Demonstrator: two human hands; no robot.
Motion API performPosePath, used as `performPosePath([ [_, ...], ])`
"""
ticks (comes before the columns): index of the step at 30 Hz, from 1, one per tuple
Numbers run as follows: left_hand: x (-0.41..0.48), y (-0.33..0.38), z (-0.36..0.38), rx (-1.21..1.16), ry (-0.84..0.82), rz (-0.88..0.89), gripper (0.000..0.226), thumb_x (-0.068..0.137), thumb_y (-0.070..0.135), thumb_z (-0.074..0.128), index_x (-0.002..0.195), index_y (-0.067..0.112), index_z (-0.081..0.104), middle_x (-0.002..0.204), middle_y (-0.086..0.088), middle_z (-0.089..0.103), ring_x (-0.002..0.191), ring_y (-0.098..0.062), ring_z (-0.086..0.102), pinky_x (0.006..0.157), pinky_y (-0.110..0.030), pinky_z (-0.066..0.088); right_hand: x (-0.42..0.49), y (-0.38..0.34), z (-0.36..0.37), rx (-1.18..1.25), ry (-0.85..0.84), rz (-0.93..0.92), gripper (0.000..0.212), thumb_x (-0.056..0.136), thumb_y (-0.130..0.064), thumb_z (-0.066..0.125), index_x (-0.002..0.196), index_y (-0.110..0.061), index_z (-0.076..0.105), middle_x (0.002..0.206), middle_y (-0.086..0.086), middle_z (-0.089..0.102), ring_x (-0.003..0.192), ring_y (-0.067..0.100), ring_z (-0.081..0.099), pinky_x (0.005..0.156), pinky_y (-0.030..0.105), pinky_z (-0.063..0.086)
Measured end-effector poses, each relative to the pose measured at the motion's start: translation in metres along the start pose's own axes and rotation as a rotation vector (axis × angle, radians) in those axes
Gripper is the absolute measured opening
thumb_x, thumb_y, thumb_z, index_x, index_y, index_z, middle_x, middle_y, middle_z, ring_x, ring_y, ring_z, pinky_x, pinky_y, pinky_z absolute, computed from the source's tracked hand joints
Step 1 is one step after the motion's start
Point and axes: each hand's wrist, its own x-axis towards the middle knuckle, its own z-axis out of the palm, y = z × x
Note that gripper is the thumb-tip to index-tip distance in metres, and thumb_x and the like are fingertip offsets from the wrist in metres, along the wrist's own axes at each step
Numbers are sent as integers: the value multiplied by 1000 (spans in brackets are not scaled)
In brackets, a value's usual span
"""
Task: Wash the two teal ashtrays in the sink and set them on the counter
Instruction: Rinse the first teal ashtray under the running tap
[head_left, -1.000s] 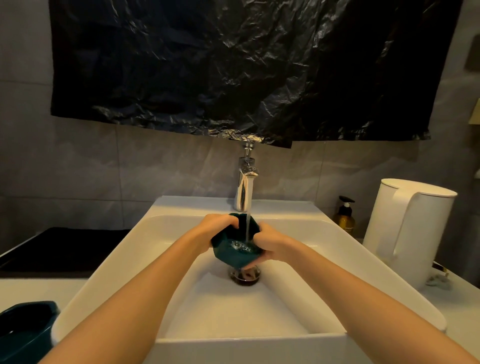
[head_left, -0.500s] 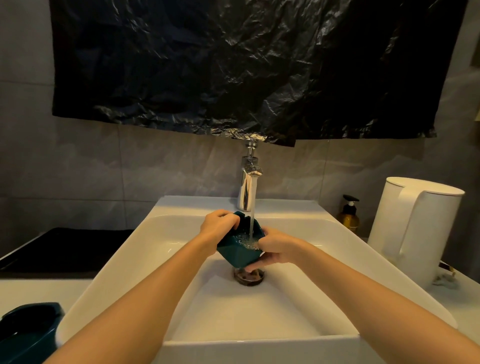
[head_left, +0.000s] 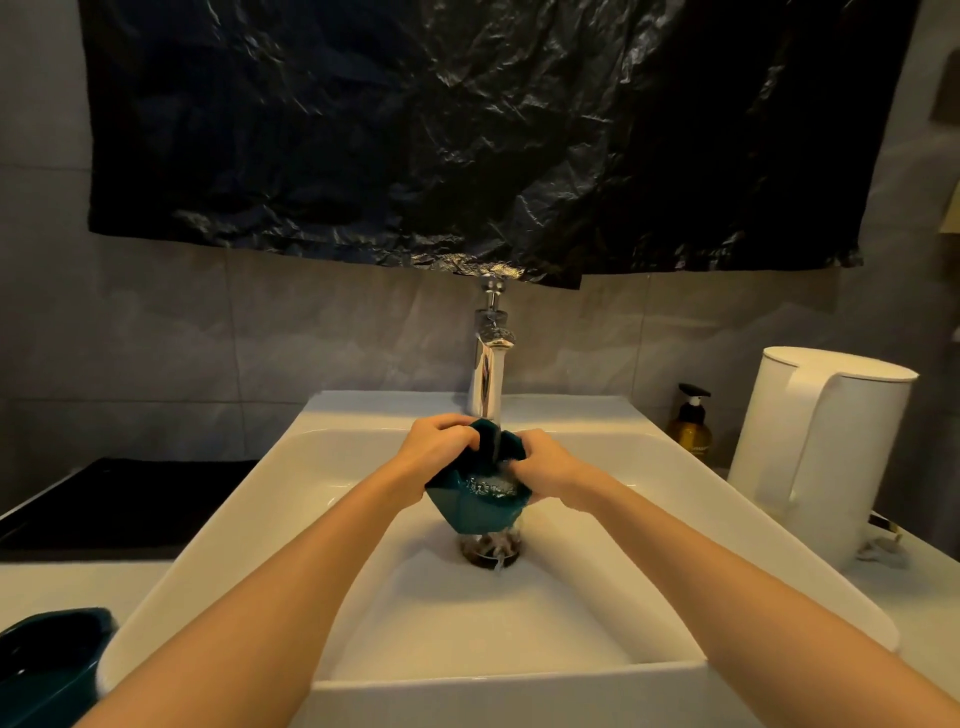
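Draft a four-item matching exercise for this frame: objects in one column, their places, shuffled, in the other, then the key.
Things
1. glossy teal faceted ashtray
2. second teal ashtray
3. tall white kettle
4. amber pump bottle with black top

Places
A. on the pale counter, right of the white sink, nearest the frame's right edge
B. at the lower left corner, on the counter left of the sink
C. under the chrome tap and its stream, gripped by the left hand and right hand
D. by the wall tiles, between sink and kettle

Pairs: 1-C, 2-B, 3-A, 4-D
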Motion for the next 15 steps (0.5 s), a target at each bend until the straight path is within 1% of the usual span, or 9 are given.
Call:
performPosePath([
  [1,0,1,0,-1,-3,2,22,86,9,56,102,22,65,104,-9,62,95,-22,55,76,-27,49,1,0,1,-21,63,-4,21,95,-2,44,112,-2,56,102,15,64,82,27,65,53,28,57],
  [3,0,2,-1,-4,-19,4,22,87,12,56,102,26,64,107,-8,62,98,-23,56,81,-31,50,2,0,2,-30,150,-20,20,96,-9,45,108,-1,59,103,19,66,77,29,67,51,32,58],
  [5,-1,4,-3,-22,-69,-3,30,85,9,56,106,29,63,109,-8,62,100,-24,57,79,-31,52,2,-1,1,11,154,-3,20,96,-7,43,108,-2,58,105,19,66,72,28,66,47,31,56],
  [6,-2,5,-3,-39,-93,-4,36,84,6,55,109,31,62,111,-8,61,101,-25,57,78,-32,54,2,-2,1,63,135,24,20,96,-4,41,110,-4,56,106,19,65,73,29,67,48,34,57],
  [9,-1,4,-3,-96,-86,-4,49,81,-3,53,116,31,59,117,-10,57,105,-28,56,76,-36,57,0,-6,1,297,103,175,24,95,5,38,115,-3,48,111,20,60,89,40,67,65,51,59],
  [12,-2,0,-3,-34,-78,-1,59,81,-11,45,124,29,54,118,-9,55,105,-26,53,73,-35,56,0,-8,0,506,-16,278,29,91,11,40,116,-1,51,117,21,56,103,44,61,78,57,55],
  [13,-3,-2,-4,3,-73,4,61,82,-13,40,125,28,53,117,-7,54,104,-25,52,71,-34,55,-1,-8,1,521,-73,290,34,88,14,41,116,-1,51,120,21,54,108,45,58,80,57,54],
  [15,-4,-2,-5,66,-49,12,60,84,-14,33,124,25,54,112,-5,53,102,-24,50,70,-32,52,2,-5,4,459,-146,266,47,84,18,43,125,-3,49,127,21,51,112,45,56,82,58,54],
])
